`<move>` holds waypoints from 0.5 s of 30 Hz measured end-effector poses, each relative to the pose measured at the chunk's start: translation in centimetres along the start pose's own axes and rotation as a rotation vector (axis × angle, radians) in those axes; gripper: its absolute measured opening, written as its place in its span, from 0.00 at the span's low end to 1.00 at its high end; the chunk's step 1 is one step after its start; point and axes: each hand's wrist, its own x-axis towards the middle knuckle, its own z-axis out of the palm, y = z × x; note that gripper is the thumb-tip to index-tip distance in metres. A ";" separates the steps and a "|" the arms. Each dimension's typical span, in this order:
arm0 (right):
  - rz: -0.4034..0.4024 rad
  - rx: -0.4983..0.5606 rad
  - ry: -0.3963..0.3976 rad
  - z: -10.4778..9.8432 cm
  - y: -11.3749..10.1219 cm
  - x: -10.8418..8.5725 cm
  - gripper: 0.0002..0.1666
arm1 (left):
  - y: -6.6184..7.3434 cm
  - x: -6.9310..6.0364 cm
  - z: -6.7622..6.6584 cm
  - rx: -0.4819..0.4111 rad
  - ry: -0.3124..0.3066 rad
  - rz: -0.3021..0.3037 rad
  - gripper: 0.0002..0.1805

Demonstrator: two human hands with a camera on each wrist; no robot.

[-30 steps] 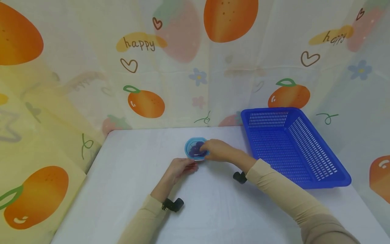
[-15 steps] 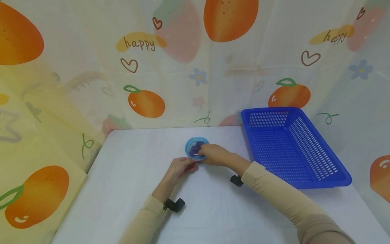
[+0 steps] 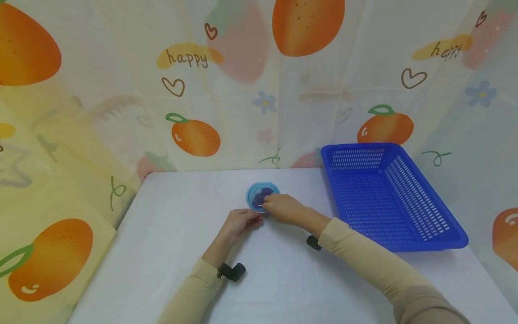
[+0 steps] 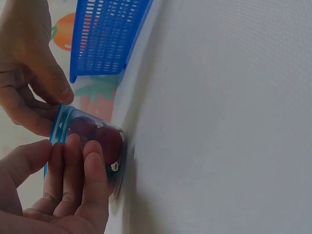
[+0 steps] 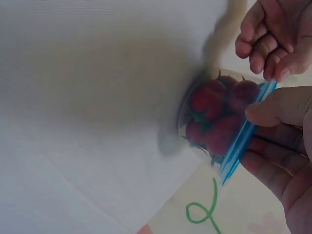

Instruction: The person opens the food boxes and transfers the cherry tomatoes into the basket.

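A small clear container (image 3: 252, 204) with a blue rim stands on the table. Through its wall in the right wrist view show several red cherry tomatoes (image 5: 210, 100) with green stems. At its near edge, my left hand (image 3: 238, 222) pinches the rim with thumb and fingertips; its fingers (image 4: 92, 183) lie along the clear side in the left wrist view. My right hand (image 3: 286, 209) grips the blue rim (image 5: 238, 149) on the right side, thumb on one face and fingers on the other. The right fingertips are partly hidden in the head view.
A blue slotted basket (image 3: 372, 202) sits at the right of the white table (image 3: 182, 202). Behind rises a fruit-print cloth (image 3: 234, 103). Each wrist carries a black camera, the left one (image 3: 232, 272) below the hand.
My right hand has slid slightly toward the near side along the container's right edge, uncovering more of the rim. My left hand has stayed almost in place.
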 end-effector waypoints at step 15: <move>-0.058 -0.102 -0.053 0.0 -0.2 0.0 0.09 | -0.1 0.5 0.4 -0.017 0.035 0.021 0.11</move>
